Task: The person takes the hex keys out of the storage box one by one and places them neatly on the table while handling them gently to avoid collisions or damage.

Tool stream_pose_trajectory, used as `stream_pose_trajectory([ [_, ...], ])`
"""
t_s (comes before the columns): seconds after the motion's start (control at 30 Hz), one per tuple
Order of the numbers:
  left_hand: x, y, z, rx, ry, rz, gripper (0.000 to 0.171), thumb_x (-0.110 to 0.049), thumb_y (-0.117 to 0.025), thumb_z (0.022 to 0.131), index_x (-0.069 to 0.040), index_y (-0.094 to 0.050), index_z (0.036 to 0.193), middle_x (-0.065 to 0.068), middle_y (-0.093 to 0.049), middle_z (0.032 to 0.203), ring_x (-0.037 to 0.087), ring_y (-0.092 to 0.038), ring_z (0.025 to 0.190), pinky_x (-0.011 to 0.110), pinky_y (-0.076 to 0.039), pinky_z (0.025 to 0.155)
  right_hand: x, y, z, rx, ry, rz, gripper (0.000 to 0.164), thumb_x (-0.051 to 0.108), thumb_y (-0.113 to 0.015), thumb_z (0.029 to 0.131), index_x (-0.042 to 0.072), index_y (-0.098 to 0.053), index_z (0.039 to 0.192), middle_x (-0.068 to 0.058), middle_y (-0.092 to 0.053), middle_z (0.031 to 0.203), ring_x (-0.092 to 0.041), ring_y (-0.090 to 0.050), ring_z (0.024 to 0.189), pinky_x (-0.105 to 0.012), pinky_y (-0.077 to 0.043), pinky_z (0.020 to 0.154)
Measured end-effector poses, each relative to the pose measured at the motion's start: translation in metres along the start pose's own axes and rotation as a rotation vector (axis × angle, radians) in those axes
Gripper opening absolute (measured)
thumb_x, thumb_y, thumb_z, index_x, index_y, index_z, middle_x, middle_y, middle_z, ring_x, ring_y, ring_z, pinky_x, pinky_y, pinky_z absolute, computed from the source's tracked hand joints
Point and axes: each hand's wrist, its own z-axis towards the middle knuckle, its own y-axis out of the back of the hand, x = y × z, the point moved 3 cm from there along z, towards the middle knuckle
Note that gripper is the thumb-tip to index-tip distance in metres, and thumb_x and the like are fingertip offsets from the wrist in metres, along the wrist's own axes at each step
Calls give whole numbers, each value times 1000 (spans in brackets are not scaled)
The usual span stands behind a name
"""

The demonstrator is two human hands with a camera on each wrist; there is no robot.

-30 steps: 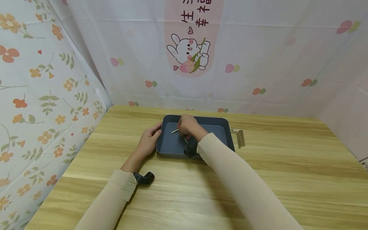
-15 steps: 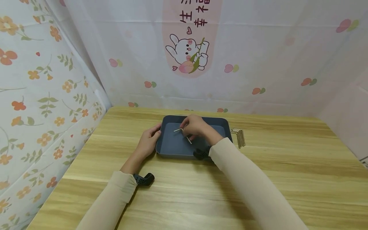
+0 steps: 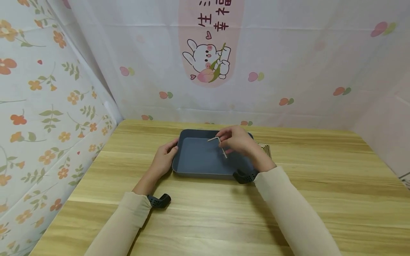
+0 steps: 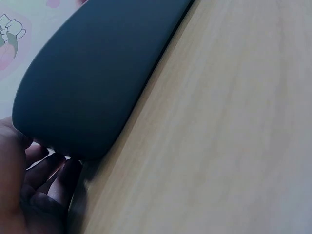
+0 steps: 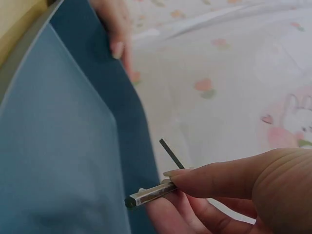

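A blue-grey rectangular tray (image 3: 198, 156) lies on the wooden table. My left hand (image 3: 163, 160) holds its left wall, with the thumb at the rim and the fingers on the outer side; in the left wrist view the fingers (image 4: 61, 183) bend against the tray's end. Above the right half of the tray, my right hand (image 3: 240, 140) pinches an L-shaped hex key (image 3: 224, 153) between thumb and fingers. Both of its arms stick out of the grip. The right wrist view shows its hexagonal end (image 5: 130, 202) close up.
Several more hex keys (image 3: 265, 147) lie side by side on the table (image 3: 320, 185) just right of the tray, partly hidden by my right hand and wrist. A printed cloth (image 3: 272, 92) hangs behind the table, and a floral cloth (image 3: 48, 142) hangs on the left.
My right hand has lifted the hex key from the tray floor and carried it to the right. My left hand has stayed at the tray's left wall.
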Motion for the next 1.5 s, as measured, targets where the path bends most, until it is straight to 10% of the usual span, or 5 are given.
stream_pose_trajectory([
  [0.63,0,-2,0,16,7,-10,48,-18,-43,109,-4,-40,155,16,-40,160,31,-33,152,50,-30,125,-49,82,-49,-209,-9,82,46,5,-61,99,-3,-51,143,-9,-55,114,-6,-65,91,-28,-63,76],
  [1.5,-2,-1,-1,1,5,22,48,-18,-42,108,-5,-42,154,15,-43,159,30,-34,152,49,-32,124,-106,108,-42,-279,-76,64,47,5,-58,100,-7,-48,144,-17,-54,122,-1,-66,85,-29,-63,78],
])
